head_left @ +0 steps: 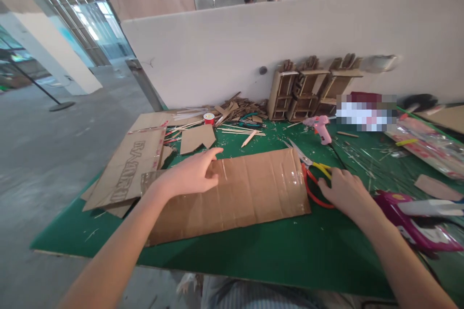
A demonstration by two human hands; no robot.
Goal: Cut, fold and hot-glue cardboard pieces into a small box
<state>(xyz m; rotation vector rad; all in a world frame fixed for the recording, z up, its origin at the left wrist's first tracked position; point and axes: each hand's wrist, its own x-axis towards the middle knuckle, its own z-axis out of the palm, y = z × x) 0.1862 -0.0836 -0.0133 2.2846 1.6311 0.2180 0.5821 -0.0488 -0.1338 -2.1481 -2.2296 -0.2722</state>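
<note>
The cardboard [250, 193] lies near the green worktop's [232, 258] front edge, under the left hand's [192, 174] open grip. The right hand [348, 193] touches the scissors [307, 161]; its grip is unclear. A pale partition [217, 58] stands along the back edge; grey floor [72, 140] spreads past the left.

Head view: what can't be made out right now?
- Head view, grip of the right hand on the scissors: back of hand hides it.
- Head view, what lies under the cardboard sheet: the sheet covers it.
- Head view, item right of the glue gun: pixelated.
- Head view, end of plastic-wrapped pack: cut off by right edge.
</note>
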